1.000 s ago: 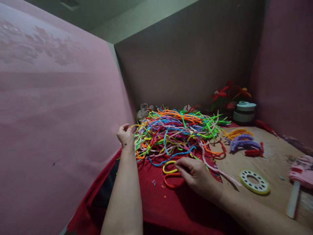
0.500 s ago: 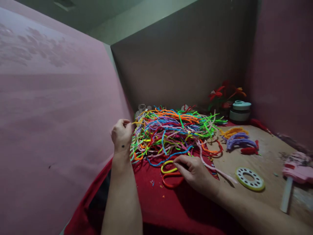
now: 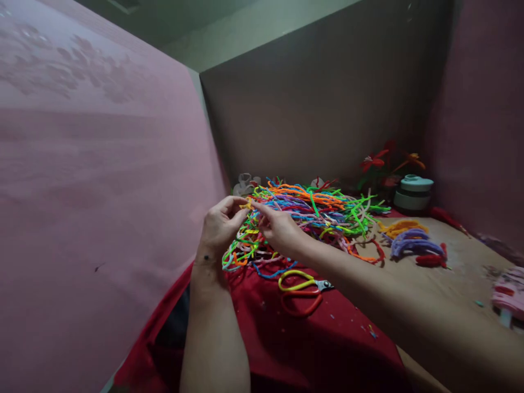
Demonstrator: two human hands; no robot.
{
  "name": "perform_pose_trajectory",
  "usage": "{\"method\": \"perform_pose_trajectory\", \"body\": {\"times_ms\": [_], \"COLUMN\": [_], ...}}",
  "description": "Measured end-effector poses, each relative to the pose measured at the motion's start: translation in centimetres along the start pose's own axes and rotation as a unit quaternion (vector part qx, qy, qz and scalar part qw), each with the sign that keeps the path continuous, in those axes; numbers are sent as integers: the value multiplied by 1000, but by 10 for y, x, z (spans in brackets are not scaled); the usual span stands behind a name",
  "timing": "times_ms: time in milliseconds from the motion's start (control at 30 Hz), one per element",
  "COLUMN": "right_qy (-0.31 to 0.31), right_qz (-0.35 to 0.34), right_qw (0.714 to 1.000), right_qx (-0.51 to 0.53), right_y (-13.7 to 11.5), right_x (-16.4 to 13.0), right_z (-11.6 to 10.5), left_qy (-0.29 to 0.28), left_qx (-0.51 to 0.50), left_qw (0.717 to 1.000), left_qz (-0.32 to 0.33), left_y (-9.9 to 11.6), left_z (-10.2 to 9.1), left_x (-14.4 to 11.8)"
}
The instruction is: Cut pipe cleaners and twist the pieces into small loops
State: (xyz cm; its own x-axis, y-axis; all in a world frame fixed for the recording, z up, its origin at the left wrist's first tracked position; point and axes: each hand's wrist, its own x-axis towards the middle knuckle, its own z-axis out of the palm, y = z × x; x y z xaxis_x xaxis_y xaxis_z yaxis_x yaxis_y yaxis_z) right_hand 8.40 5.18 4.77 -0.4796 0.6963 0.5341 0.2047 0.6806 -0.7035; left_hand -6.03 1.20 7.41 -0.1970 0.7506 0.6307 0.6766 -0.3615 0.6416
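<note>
A big heap of coloured pipe cleaners (image 3: 311, 215) lies on the table against the back panel. My left hand (image 3: 221, 226) is raised at the heap's left edge and pinches the end of a yellow-orange pipe cleaner (image 3: 246, 205). My right hand (image 3: 278, 226) reaches across from the right, and its fingertips meet the same strand next to the left thumb. Small cutters with yellow and orange loop handles (image 3: 298, 292) lie free on the red cloth (image 3: 311, 349), below both hands.
Bent purple, orange and red pipe cleaners (image 3: 411, 240) lie on the bare wooden table to the right. A teal and white round container (image 3: 412, 194) and red and orange flowers (image 3: 382, 161) stand at the back right. Pink panels wall in the left and right sides.
My right hand left the cutters on the cloth and rose left to meet my left hand at the yellow-orange strand. The view shifted, and the white ring disc is now hidden.
</note>
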Motion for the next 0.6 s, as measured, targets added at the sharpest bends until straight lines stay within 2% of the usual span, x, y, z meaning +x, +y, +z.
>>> {"method": "perform_pose_trajectory", "body": {"times_ms": [67, 133, 233, 333, 367, 433, 500, 600], "right_qy": [-8, 21, 105, 140, 152, 188, 234, 266], "right_qz": [-5, -7, 16, 38, 45, 46, 42, 45], "right_qw": [1000, 999, 985, 970, 963, 946, 896, 839], "right_qx": [10, 28, 138, 198, 217, 259, 375, 473], "right_y": [3, 5, 5, 0, -2, -7, -9, -6], "right_x": [19, 29, 28, 16, 10, -2, -15, -35], "right_z": [10, 15, 10, -7, -15, -32, -50, -72], "left_qy": [-29, -5, 89, 230, 240, 192, 141, 137], "left_qx": [-5, 7, 58, 125, 155, 202, 200, 187], "left_qw": [999, 998, 992, 965, 958, 960, 967, 968], "left_qz": [38, 58, 63, 33, 22, -37, -63, -94], "left_y": [10, 15, 10, -8, -16, -32, -45, -47], "left_z": [-3, -6, -9, -6, -4, 2, 9, 17], "left_x": [-7, -11, -9, 0, 4, 9, 13, 15]}}
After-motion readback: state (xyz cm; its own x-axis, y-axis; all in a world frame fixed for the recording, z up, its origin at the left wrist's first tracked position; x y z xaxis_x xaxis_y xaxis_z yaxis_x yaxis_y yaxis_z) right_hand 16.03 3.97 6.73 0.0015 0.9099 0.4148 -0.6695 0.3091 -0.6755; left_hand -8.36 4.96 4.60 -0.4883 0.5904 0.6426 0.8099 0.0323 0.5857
